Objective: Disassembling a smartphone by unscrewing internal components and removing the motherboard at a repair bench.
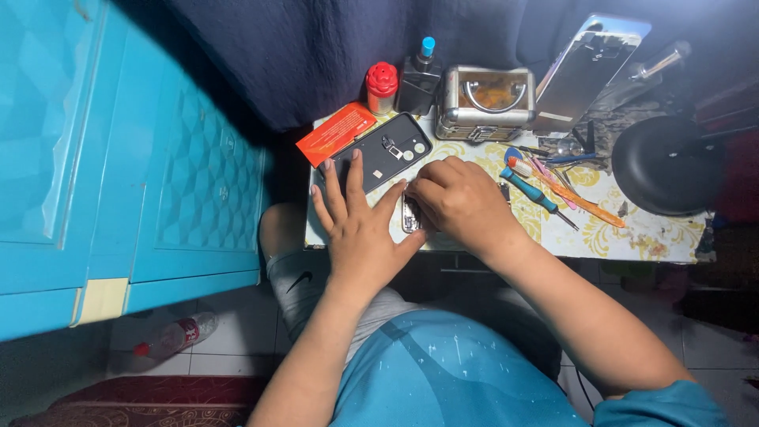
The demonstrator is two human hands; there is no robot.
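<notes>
The left hand (360, 225) lay flat and open, fingers spread, its fingertips resting on the lower edge of a dark phone back cover (379, 152) that sat just beyond them, with its camera openings facing up. Immediately to the right of that hand, and partly under its thumb, a small opened phone body (410, 215) lay on the patterned tabletop (656, 233). The right hand (458, 202) was curled over that device with its fingers bent down onto it; whether it pinched a tool or a part could not be told, since the knuckles hid the fingertips. The work looked to be at the disassembly or internal-repair stage, with the cover already off and set aside. The next move would likely call for a fine, steady touch on the exposed board while the flat hand braced things. Just right of the right hand lay a blue-handled screwdriver (531, 192) and an orange pry tool (589, 204). Beyond the left hand's fingertips were an orange card (335, 133), a red-capped bottle (381, 87), a dark bottle with a blue tip (419, 77) and a small metal case (485, 101).
</notes>
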